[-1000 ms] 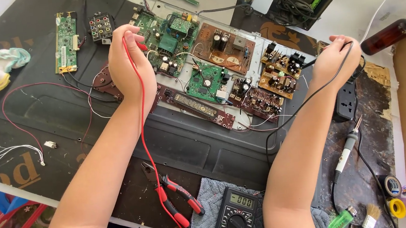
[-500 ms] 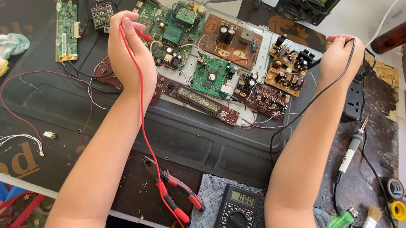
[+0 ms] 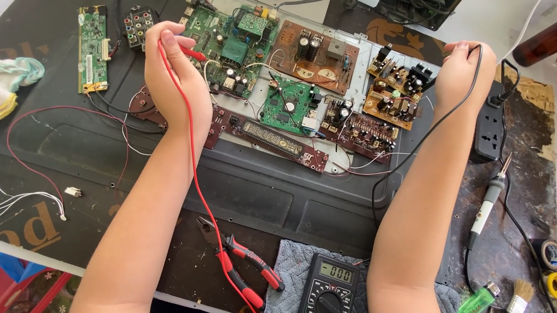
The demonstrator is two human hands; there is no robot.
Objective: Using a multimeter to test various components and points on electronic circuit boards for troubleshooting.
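From the head camera, looking down: the left hand [image 3: 174, 78], in the upper left of the frame, is closed round a slim red plastic test probe [image 3: 190, 52], held like a pen so that its tip angles down toward the large green circuit board [image 3: 231, 43] just right of the knuckles. I cannot tell whether the tip touches the board. The thin red lead [image 3: 195, 184] runs from that hand down along the forearm to the black handheld multimeter [image 3: 326, 297] at the bottom centre, which lies face up on a grey cloth [image 3: 288, 270] between the two arms, likely so the display can be read at a glance.

At the upper right, the right hand [image 3: 462, 70] is pinched shut on a thin black lead [image 3: 425, 138] beside the small brown board crowded with dark components [image 3: 397, 89]; its probe tip is hidden by the fingers. The black lead loops down toward the meter.

Red-handled pliers [image 3: 241, 264] lie just left of the cloth, within reach. A grey-handled soldering iron [image 3: 487, 202] lies at the lower right, tip toward a black power strip [image 3: 487, 128].
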